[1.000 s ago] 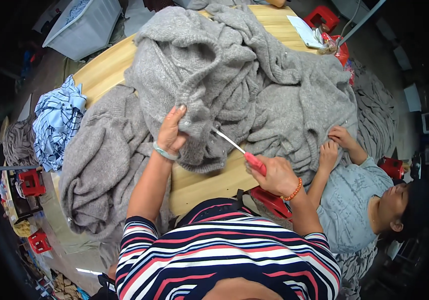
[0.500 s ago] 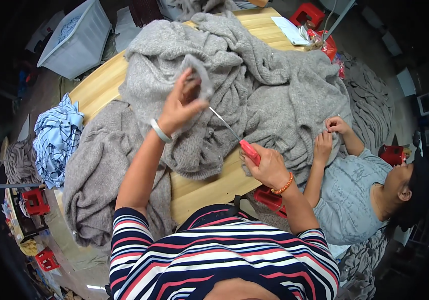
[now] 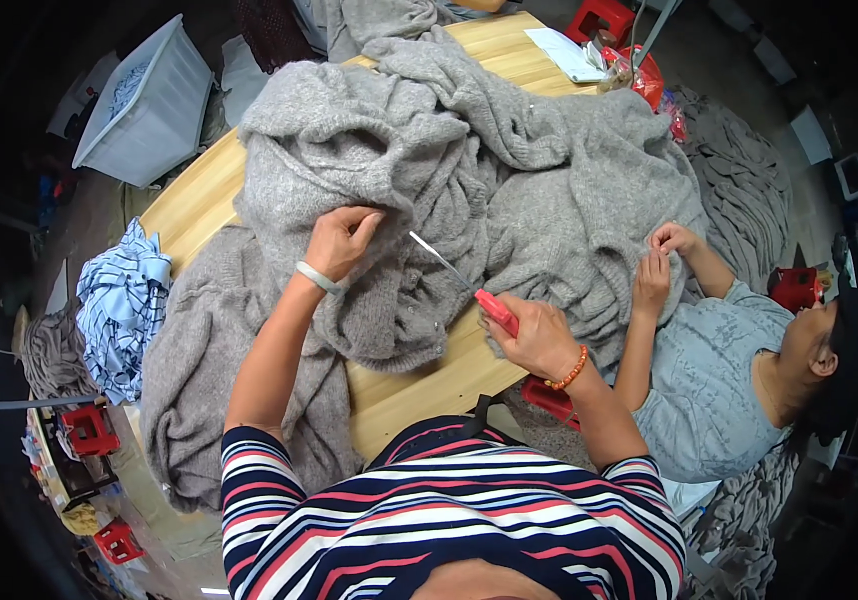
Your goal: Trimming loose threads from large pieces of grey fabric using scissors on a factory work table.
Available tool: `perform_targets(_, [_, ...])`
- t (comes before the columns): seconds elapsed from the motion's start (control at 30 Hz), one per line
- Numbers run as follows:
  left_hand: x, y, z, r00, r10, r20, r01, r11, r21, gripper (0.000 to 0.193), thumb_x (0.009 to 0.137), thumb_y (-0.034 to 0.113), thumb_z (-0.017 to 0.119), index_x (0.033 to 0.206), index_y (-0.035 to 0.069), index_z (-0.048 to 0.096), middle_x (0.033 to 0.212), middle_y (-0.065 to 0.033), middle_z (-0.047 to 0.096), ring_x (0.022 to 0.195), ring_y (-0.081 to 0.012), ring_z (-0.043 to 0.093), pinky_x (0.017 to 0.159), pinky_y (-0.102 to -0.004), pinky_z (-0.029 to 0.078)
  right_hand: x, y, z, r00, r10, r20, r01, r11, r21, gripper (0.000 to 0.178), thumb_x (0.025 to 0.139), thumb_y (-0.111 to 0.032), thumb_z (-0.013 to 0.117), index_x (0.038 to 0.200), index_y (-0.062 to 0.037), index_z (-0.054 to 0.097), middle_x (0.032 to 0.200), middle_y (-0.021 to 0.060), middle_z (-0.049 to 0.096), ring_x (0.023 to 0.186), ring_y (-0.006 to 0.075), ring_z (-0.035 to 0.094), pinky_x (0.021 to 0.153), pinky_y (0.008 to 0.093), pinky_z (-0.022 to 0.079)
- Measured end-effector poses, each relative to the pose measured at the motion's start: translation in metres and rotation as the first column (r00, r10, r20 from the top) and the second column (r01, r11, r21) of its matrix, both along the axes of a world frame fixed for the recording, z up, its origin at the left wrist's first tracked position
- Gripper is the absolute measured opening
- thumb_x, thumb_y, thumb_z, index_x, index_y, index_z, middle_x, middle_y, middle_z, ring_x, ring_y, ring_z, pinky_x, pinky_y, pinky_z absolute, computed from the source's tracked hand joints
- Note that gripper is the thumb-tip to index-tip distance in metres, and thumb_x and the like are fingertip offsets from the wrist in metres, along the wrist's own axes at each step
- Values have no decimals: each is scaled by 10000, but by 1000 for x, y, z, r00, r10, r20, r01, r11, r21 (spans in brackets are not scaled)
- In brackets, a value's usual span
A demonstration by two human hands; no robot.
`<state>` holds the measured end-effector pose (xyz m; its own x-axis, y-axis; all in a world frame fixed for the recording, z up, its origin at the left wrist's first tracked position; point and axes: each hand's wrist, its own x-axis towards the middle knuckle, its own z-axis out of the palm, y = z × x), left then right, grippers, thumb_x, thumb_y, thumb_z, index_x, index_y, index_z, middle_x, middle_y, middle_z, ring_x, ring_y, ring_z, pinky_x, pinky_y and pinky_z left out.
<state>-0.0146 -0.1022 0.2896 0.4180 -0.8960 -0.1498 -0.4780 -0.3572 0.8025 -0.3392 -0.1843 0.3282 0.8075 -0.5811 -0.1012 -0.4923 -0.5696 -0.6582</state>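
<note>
My right grip [image 3: 539, 336]: grasping red-handled tool [image 3: 498, 313]; left grip [image 3: 337, 244] (hold unclear): at grey knit garment [image 3: 304, 170], toward my worktop [image 3: 439, 385] edge.

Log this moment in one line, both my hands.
left hand: at grey knit pile, grip unclear | right hand: gripping red-handled tool | tool tip: toward pile | pile: on wooden table

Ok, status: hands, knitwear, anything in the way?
Right hand gripping red-handled tool. Left hand over heaped grey knitwear, grip unclear. Co-worker's hands at right, off tool.
</note>
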Motion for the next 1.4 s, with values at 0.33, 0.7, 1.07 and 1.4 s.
perform_targets(0.33, [-2, 20, -17, 570, -35, 821, 163, 984, -71, 525, 807, 338, 714, 1251, 93, 580, 1235, -118, 544, 1103, -339, 488, 898, -421, 408, 6, -14, -3, 999, 35, 35, -33, 998, -57, 192, 877, -276, 638, 889, -90, 592, 688, 197, 634, 686, 412, 640, 631, 505, 506])
perform_targets(0.7, [12, 42, -13, 435, -331, 837, 397, 905, 151, 705, 721, 139, 660, 1397, 99, 467, 1412, -174, 449, 1237, -356, 441, 1001, -462, 365, -8, -10, -10, 1000, 8, -3, -8, 999, -39, 244, 875, -337, 631, 927, -101, 593, 705, 190, 648, 709, 430, 640, 657, 530, 512])
perform_targets(1.07, [49, 5, -25, 340, -120, -933, -252, 944, -214, 260, 992, 176, 514, 1165, 15, 623, 1092, -94, 679, 1001, -252, 652, 949, -382, 499, 6, -9, -1, 998, 68, 6, -67, 996, -58, 210, 863, -303, 643, 933, -105, 626, 688, 172, 643, 673, 397, 642, 621, 494, 510])
perform_targets(1.4, [17, 6, -7, 182, -52, -982, -473, 871, -134, 320, 1008, 202, 505, 1257, 21, 592, 1209, -102, 642, 1123, -229, 607, 1031, -412, 460, 29, -4, 14, 960, 236, -148, -245, 968, -45, 234, 865, -309, 638, 901, -79, 618, 721, 196, 660, 722, 412, 657, 670, 510, 518])
